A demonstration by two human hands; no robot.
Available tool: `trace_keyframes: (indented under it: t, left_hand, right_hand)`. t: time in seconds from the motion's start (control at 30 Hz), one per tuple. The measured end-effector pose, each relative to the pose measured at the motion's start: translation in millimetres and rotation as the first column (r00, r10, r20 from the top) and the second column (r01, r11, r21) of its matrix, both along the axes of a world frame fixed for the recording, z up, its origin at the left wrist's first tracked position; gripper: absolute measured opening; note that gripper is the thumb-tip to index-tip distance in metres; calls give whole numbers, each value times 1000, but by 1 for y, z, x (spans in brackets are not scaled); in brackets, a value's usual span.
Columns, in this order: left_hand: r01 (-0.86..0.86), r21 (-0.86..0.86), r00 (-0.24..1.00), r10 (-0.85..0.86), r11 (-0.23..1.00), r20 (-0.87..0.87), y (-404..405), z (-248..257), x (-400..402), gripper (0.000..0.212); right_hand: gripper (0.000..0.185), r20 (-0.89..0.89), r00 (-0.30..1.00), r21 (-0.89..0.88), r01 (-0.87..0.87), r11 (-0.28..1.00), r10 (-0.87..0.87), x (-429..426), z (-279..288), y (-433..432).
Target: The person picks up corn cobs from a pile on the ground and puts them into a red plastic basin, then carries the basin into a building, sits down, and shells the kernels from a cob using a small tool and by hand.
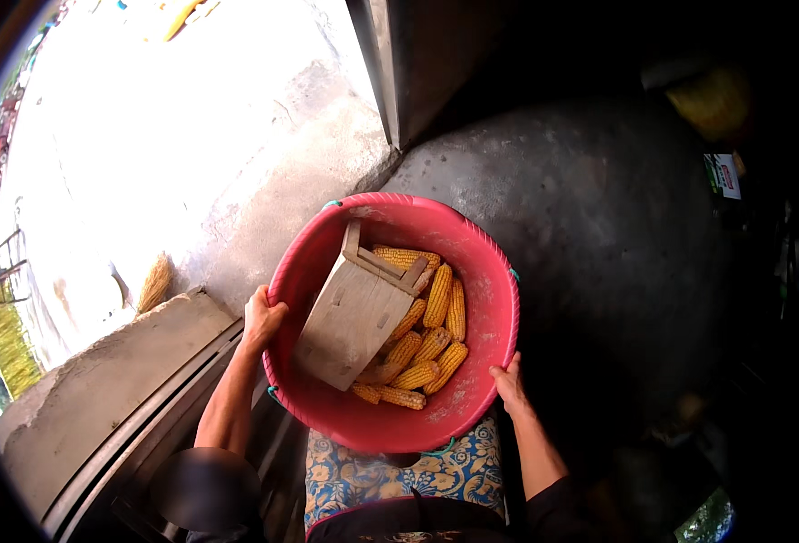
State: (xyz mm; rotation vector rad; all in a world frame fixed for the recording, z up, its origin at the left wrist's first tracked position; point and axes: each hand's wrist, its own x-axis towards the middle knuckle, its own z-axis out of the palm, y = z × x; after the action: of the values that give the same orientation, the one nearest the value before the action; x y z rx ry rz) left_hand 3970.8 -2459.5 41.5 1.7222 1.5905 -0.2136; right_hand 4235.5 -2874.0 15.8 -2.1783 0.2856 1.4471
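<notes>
A large round red plastic basin (484,332) is in front of me, its rim laced with cord and tied with bits of green string. My left hand (264,317) grips its left rim, thumb pointing inward. On the lower right rim, my right hand (510,388) holds on with the thumb over the edge. Inside, a small wooden stool (350,332) lies tilted against the left wall. Several yellow corn cobs (438,296) lie beside and partly under it. Below the basin is blue and cream floral fabric (399,482), partly hidden by the rim.
A doorway post (384,75) stands ahead, between the bright concrete yard (291,163) and the dark indoor floor (562,203). At left are a raised concrete ledge (114,366) and a straw broom head (155,282). A printed box (722,176) sits far right.
</notes>
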Motion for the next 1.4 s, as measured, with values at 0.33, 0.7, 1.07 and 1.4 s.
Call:
trace_keyframes:
  t: [0.33,0.7,1.07,1.4]
  left_hand:
    - [304,19,945,-305,952,115,107,-116,76,33]
    - [256,153,959,-271,955,85,103,-82,64,75]
    - [267,-595,962,-172,758,212,13,-19,120,75]
    - [329,-168,944,-323,929,60,-149,182,189,55]
  right_hand:
    - [89,132,921,68,361,930,-367,-54,-59,34]
    - [70,125,940,214,287,934,-318,-66,-21,22]
    - [80,13,973,194,225,955,-232,-44,-3,14]
    - [90,-45,993,606,113,788,-107,34,138,17]
